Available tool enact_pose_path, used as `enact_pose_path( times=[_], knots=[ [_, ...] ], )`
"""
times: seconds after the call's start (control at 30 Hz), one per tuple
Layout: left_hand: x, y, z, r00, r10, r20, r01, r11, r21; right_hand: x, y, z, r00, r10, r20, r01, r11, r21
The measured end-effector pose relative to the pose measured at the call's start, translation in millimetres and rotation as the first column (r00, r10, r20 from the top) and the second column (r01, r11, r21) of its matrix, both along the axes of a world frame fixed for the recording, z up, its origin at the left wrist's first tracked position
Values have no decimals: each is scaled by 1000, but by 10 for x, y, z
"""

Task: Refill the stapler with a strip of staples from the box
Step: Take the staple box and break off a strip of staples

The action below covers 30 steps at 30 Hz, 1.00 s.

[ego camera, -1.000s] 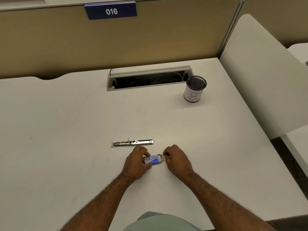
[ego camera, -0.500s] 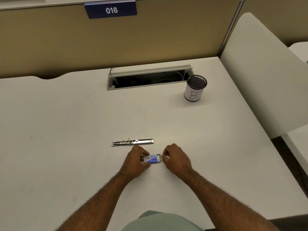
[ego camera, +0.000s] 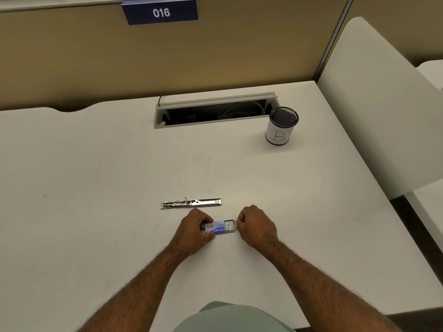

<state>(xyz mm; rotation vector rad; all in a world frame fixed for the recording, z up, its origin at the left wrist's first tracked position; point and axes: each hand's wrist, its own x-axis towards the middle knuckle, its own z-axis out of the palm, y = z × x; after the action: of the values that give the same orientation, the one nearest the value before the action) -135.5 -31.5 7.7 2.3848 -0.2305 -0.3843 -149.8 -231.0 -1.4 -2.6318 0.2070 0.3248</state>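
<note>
Staple box (ego camera: 219, 228): left hand (ego camera: 194, 230) clamped on sleeve, right hand (ego camera: 256, 224) pinching drawer end, partly slid out. Step: opening. Next, likely: lift one strip for the stapler (ego camera: 191, 203) lying open on the surface (ego camera: 96, 188).

The hands (ego camera: 224, 227) cover both ends of the staple box (ego camera: 220, 227), its print unreadable

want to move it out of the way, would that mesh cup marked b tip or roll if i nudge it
The mesh cup stands upright on a flat round base on the desk, so a low nudge would probably slide it. It looks light, so a push near the rim might tip it. Once on its side it would likely roll.
</note>
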Motion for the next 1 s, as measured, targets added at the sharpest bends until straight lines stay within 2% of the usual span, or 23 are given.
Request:
enact_pose_path(
  times=[0.23, 0.33, 0.77, 1.0],
  knots=[
    [5, 4, -16, 1000, -3, 8, 3, 1000, 19, -90, -4, 19, 986, 59, 156, -72, 994, 84],
    [6, 3, -28, 1000, 3, 11, -3, 1000, 13, -118, 35, 18, 976, 115, 187, -129, 989, 68],
    [14, -2, -39, 1000, 3, 8, -3, 1000, 6, -22, 82, 51, 938, 315, 144, -297, 946, -133],
    [18, 1, -56, 1000, 3, 11, -3, 1000, 9, -6, 91, 49, 940, 321, 113, -308, 944, -121]
  ],
)
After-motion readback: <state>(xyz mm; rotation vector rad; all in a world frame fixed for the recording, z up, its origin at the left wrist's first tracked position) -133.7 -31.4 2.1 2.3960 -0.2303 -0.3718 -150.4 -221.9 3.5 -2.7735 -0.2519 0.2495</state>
